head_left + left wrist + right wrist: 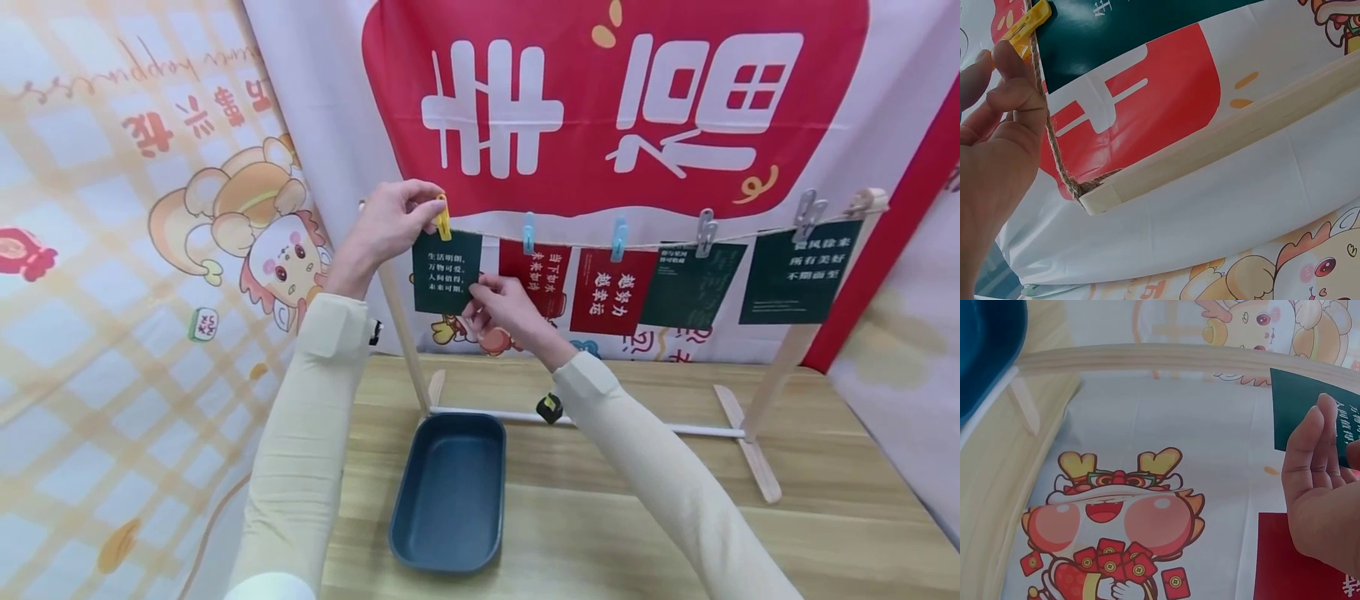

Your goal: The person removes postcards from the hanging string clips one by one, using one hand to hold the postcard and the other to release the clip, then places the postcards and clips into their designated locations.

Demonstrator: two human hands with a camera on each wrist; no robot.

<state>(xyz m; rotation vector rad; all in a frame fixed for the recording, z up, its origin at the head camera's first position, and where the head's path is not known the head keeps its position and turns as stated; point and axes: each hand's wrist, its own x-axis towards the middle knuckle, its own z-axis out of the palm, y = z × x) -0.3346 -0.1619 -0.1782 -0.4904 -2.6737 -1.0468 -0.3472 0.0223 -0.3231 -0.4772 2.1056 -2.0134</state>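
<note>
My left hand pinches a yellow clothespin between thumb and fingers at the left end of a twine line. Directly under it hangs a dark green card with white writing, its top edge at the twine. In the left wrist view the clothespin sits over the twine and the card's corner. My right hand holds the lower right edge of that same card between thumb and fingers. From the right wrist side, the fingers lie along the back of the card.
Along the twine, blue clothespins and grey clothespins hold red cards and green cards. A wooden stand carries the twine. On the table stands a dark blue bin, below the hands. A printed cloth hangs behind.
</note>
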